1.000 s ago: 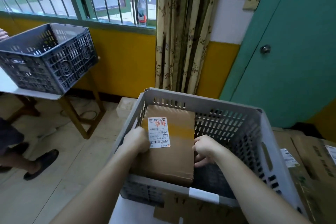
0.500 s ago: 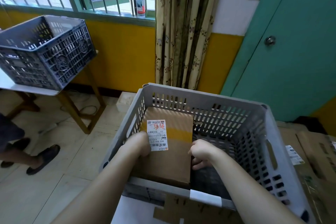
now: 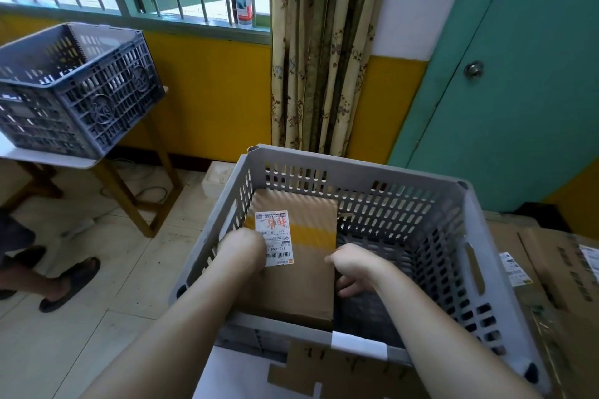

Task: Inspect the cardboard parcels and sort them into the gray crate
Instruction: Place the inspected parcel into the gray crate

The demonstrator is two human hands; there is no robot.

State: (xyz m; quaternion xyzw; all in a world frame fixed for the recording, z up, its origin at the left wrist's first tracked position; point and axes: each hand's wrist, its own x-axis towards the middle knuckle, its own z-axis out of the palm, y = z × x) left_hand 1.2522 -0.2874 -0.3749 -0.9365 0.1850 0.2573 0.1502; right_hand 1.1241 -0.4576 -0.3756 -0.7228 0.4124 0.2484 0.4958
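A brown cardboard parcel with a white shipping label lies inside the light gray slotted plastic crate, against its left wall. The left hand grips the parcel's left edge; the right hand curls around its right edge, fingers tucked underneath

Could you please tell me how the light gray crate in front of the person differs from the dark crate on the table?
The light gray crate is pale, near, and holds a cardboard parcel; the dark crate is blue-gray, farther left on a table, contents unclear. Both are perforated plastic.
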